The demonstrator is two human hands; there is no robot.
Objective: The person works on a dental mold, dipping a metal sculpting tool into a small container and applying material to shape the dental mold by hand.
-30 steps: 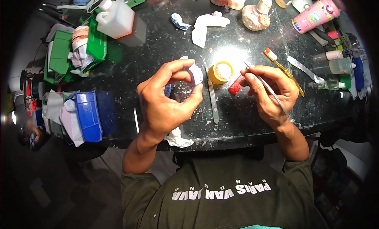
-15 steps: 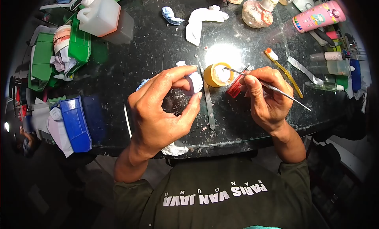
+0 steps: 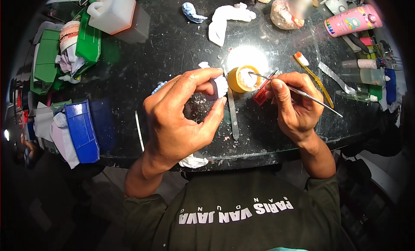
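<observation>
My left hand (image 3: 179, 112) pinches a small pale dental cast (image 3: 220, 88) between thumb and fingers, its row of teeth facing right. In my right hand (image 3: 298, 106) is a thin metal dental carver (image 3: 311, 98), held like a pen. The carver's far tip reaches into a small yellow cup (image 3: 234, 81), at the white material (image 3: 248, 78) inside. Between the cast and the cup lies a flat metal blade (image 3: 233, 119). A red object (image 3: 260, 96) sits beside the cup, partly hidden by my right fingers. Some blue beaded thing (image 3: 158, 87) shows behind my left hand.
A yellow toothbrush (image 3: 317, 80) lies right of my right hand. Farther back are a white curved piece (image 3: 220, 24), a blue one (image 3: 193, 13) and a pink tumbler (image 3: 353, 21). Green bins (image 3: 90, 43), a blue bin (image 3: 83, 132) and a plastic jug (image 3: 111, 13) stand left.
The view has shifted slightly, so the table things appear a little higher and to the right. Both hands keep their grips, and the carver's tip stays in the cup.
</observation>
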